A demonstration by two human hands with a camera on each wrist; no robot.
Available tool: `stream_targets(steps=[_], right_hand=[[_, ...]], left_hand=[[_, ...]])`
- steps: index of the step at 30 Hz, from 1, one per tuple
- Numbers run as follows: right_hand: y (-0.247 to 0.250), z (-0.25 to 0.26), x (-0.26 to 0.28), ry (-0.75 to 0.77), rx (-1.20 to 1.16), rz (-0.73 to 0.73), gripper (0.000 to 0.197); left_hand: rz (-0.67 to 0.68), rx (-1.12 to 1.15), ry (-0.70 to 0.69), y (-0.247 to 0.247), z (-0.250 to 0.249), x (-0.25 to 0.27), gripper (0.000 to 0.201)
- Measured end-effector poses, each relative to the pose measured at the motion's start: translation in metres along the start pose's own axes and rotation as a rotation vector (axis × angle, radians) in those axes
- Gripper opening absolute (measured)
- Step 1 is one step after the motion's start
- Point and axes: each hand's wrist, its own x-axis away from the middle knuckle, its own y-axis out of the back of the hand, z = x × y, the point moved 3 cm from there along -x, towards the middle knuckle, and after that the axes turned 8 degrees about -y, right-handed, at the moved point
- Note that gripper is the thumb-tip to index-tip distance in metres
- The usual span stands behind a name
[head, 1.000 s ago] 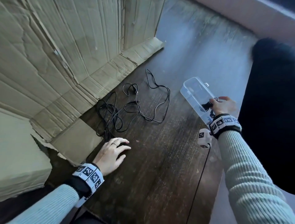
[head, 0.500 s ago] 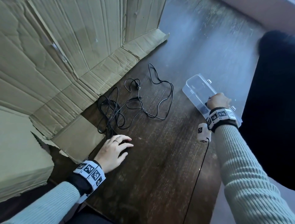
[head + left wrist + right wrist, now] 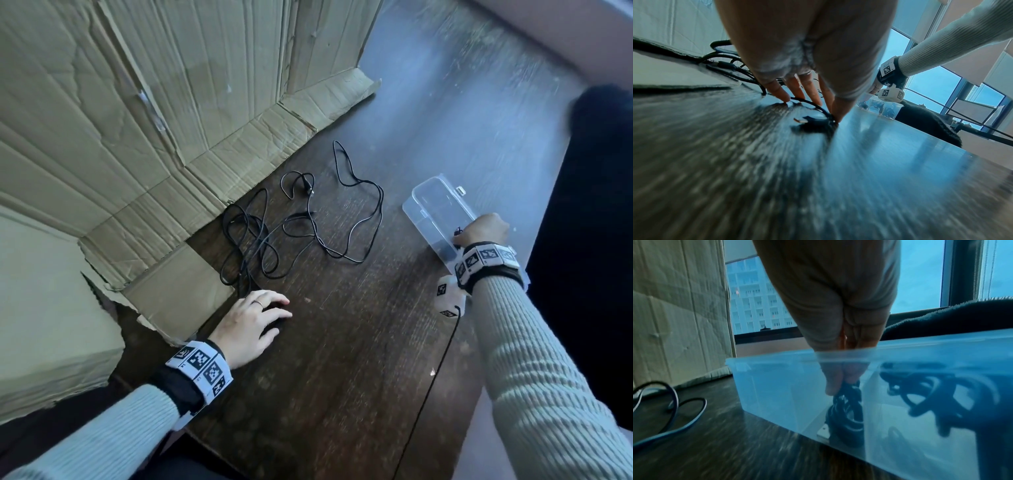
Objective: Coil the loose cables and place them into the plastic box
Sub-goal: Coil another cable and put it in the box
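Note:
Loose black cables point(image 3: 291, 233) lie tangled on the dark wooden table point(image 3: 342, 359). My left hand point(image 3: 263, 315) rests flat near their end, straight fingers point(image 3: 816, 97) pressing a cable loop beside a USB plug point(image 3: 800, 121). The clear plastic box point(image 3: 431, 202) stands at the table's right side. My right hand point(image 3: 479, 229) reaches down into it and pinches a coiled black cable point(image 3: 846, 404) that hangs near the box floor. In the right wrist view, another dark coil point(image 3: 931, 395) lies deeper in the box point(image 3: 777, 386).
Creased cardboard sheets point(image 3: 137, 120) stand along the left and back, with flaps lying on the table. A dark fabric point(image 3: 589, 205) lies beyond the table's right edge. A thin black wire point(image 3: 442, 359) trails from my right wrist along the table.
My right hand has gone down into the box with the coiled cable, which was above the rim a second ago. The left hand stays on the cable end.

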Motion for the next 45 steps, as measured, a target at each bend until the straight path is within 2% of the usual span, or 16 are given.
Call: stream_targets(steps=[4, 7, 10, 12, 15, 17, 22, 25, 28, 30, 32, 34, 37, 39, 42, 45], right_hand=[[0.014, -0.015, 0.014, 0.067, -0.058, 0.101, 0.015], [0.018, -0.020, 0.037, 0.233, -0.146, -0.061, 0.025], [0.004, -0.002, 0.078, 0.519, -0.263, -0.167, 0.023], [-0.021, 0.021, 0.118, 0.739, -0.210, -0.013, 0.025], [-0.079, 0.047, 0.168, 0.979, 0.120, 0.365, 0.049], [-0.107, 0.047, 0.181, 0.973, 0.268, 0.456, 0.050], [-0.104, 0.016, 0.198, 0.901, 0.140, 0.364, 0.008], [-0.080, -0.018, 0.209, 0.838, -0.162, 0.462, 0.005], [-0.044, -0.046, 0.216, 0.806, -0.505, 0.327, 0.011], [-0.022, -0.060, 0.221, 0.820, -0.610, 0.186, 0.018], [-0.005, -0.071, 0.228, 0.872, -0.647, 0.096, 0.018], [0.007, -0.078, 0.239, 0.930, -0.652, 0.064, 0.019], [0.025, -0.085, 0.261, 0.969, -0.695, 0.067, 0.019], [0.040, -0.089, 0.275, 0.978, -0.731, 0.058, 0.020], [0.069, -0.105, 0.284, 0.937, -0.812, -0.058, 0.017], [0.095, -0.132, 0.279, 0.835, -0.904, -0.146, 0.016]], left_hand=[[0.020, 0.011, 0.004, 0.001, 0.000, -0.002, 0.030], [0.025, 0.039, 0.011, 0.002, 0.002, -0.004, 0.025], [0.024, 0.039, -0.008, 0.004, 0.001, -0.005, 0.024], [0.017, 0.033, -0.005, 0.007, -0.001, -0.006, 0.024], [0.040, 0.015, 0.021, 0.008, -0.004, -0.005, 0.023], [0.069, 0.016, 0.047, 0.006, -0.003, -0.003, 0.025], [0.094, 0.025, 0.071, 0.005, 0.003, -0.002, 0.030], [0.084, 0.030, 0.072, 0.008, 0.005, -0.007, 0.028], [0.062, 0.054, 0.112, 0.013, 0.004, -0.013, 0.026], [-0.025, 0.082, 0.090, 0.026, -0.012, -0.019, 0.025], [-0.281, 0.143, -0.072, 0.048, -0.045, -0.028, 0.026], [-0.475, 0.239, -0.261, 0.067, -0.086, -0.040, 0.046], [-0.344, 0.362, -0.363, 0.070, -0.126, -0.063, 0.094], [-0.186, 0.426, -0.375, 0.059, -0.139, -0.076, 0.074], [-0.181, 0.391, -0.470, 0.044, -0.134, -0.083, 0.019], [-0.189, 0.315, -0.467, 0.038, -0.106, -0.082, 0.036]])
